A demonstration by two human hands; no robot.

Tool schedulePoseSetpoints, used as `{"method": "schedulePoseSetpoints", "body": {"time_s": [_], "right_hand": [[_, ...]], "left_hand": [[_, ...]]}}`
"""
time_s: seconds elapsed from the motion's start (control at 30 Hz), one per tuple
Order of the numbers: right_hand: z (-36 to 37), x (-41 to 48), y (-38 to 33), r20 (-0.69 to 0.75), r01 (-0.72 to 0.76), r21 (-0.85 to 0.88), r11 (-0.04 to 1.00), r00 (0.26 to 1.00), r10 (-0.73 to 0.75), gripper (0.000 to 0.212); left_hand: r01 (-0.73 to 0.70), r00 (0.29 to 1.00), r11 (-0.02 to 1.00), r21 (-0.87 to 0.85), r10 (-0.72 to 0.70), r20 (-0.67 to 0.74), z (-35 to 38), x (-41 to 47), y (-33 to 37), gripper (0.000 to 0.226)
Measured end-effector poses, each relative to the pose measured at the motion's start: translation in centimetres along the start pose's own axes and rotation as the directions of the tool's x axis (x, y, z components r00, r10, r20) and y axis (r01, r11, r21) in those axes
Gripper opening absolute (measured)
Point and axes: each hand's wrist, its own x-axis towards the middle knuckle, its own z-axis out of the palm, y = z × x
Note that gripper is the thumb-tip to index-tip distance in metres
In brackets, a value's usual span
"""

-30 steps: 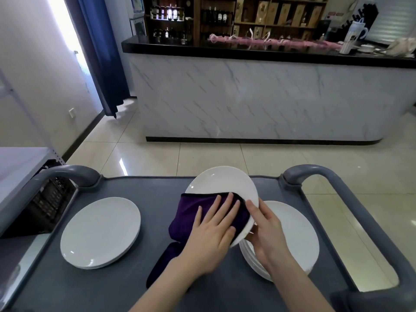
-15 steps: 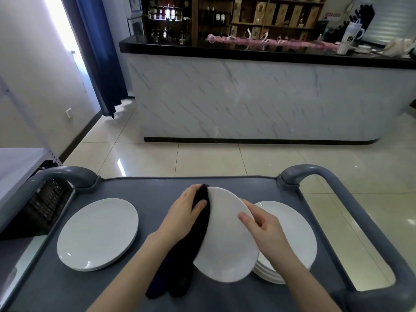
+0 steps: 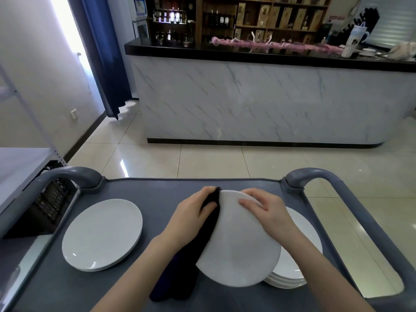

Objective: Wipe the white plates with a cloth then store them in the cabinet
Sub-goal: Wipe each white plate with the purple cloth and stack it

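White plate (image 3: 240, 244) is clasped at its rim by the right grip (image 3: 267, 212); dark cloth (image 3: 193, 255) is pinched against it by the left grip (image 3: 191, 218); judged stiff, slick, breakable.

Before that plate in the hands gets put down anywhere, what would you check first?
1. Grip: the right hand holds the held plate at its far rim: ok.
2. Cloth: the left hand holds the dark cloth against the plate's left edge: ok.
3. Underside wiped: cannot tell, hidden.
4. Landing spot: the top of the left pile on the cart is bare: ok.
5. Held plate apart from the right stack: cannot tell, they overlap in view.
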Motion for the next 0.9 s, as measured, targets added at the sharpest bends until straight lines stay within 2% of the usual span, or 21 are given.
{"method": "schedulePoseSetpoints", "body": {"time_s": [0.07, 0.17, 0.23, 0.3, 0.37, 0.43, 0.5, 0.57, 0.6, 0.67, 0.77, 0.83, 0.9], "right_hand": [[0.1, -0.1, 0.1, -0.128, -0.042, 0.136, 0.99, 0.99, 0.06, 0.013], [1.2, -0.8, 0.3, -0.324, -0.077, 0.332, 0.94, 0.926, 0.191, 0.017], [2.0, -1.2, 0.4, -0.381, -0.094, 0.422, 0.902, 0.884, 0.27, 0.019], [2.1, -1.3, 0.5, -0.364, -0.101, 0.432, 0.896, 0.89, 0.276, 0.019], [1.7, -1.0, 0.6, -0.302, -0.084, 0.384, 0.92, 0.93, 0.211, 0.018], [1.3, -0.6, 0.6, -0.225, -0.047, 0.291, 0.956, 0.967, 0.116, 0.019], [1.5, -0.2, 0.4, -0.105, -0.021, 0.192, 0.981, 0.994, 0.042, 0.016], [1.8, 0.0, 0.1, 0.016, -0.008, 0.131, 0.991, 1.0, 0.006, 0.018], [1.7, 0.1, 0.0, 0.057, -0.007, 0.123, 0.992, 0.998, 0.0, 0.019], [1.4, 0.4, -0.2, 0.071, -0.011, 0.144, 0.99, 0.997, 0.0, 0.019], [1.0, 0.5, -0.1, -0.097, -0.053, 0.283, 0.958, 0.992, 0.084, 0.016], [1.7, 0.2, -0.1, -0.267, -0.052, 0.426, 0.903, 0.947, 0.18, 0.021], [2.7, -0.2, -0.2, -0.357, -0.052, 0.51, 0.859, 0.895, 0.266, 0.022]], "left_hand": [[0.118, 0.989, 0.984, -0.132, -0.128, -0.071, -0.1, 0.0, -0.4, 0.026], [0.24, 0.937, 0.931, -0.274, -0.296, -0.186, 0.5, -0.6, -0.9, 0.019], [0.295, 0.902, 0.887, -0.354, -0.381, -0.202, 0.9, -1.0, -1.0, 0.015], [0.322, 0.895, 0.874, -0.364, -0.406, -0.185, 0.6, -1.0, -1.3, 0.013], [0.286, 0.919, 0.906, -0.312, -0.352, -0.179, -0.2, -0.6, -1.3, 0.016], [0.195, 0.962, 0.955, -0.224, -0.231, -0.145, -1.1, -0.1, -0.9, 0.019], [0.09, 0.995, 0.992, -0.086, -0.093, -0.036, -1.8, 0.6, -0.4, 0.014], [-0.003, 0.996, 0.999, 0.041, -0.001, 0.089, -1.9, 1.2, 0.1, 0.01], [-0.022, 0.993, 0.998, 0.053, 0.016, 0.116, -1.8, 1.2, 0.2, 0.009], [-0.003, 0.997, 1.0, -0.013, 0.004, 0.08, -1.7, 0.9, 0.2, 0.014], [0.137, 0.98, 0.975, -0.176, -0.159, -0.12, -1.5, 0.3, -0.3, 0.018], [0.229, 0.921, 0.927, -0.296, -0.305, -0.243, -0.8, -0.1, -0.6, 0.017], [0.294, 0.856, 0.869, -0.399, -0.425, -0.296, 0.0, -0.5, -0.7, 0.014]]}}
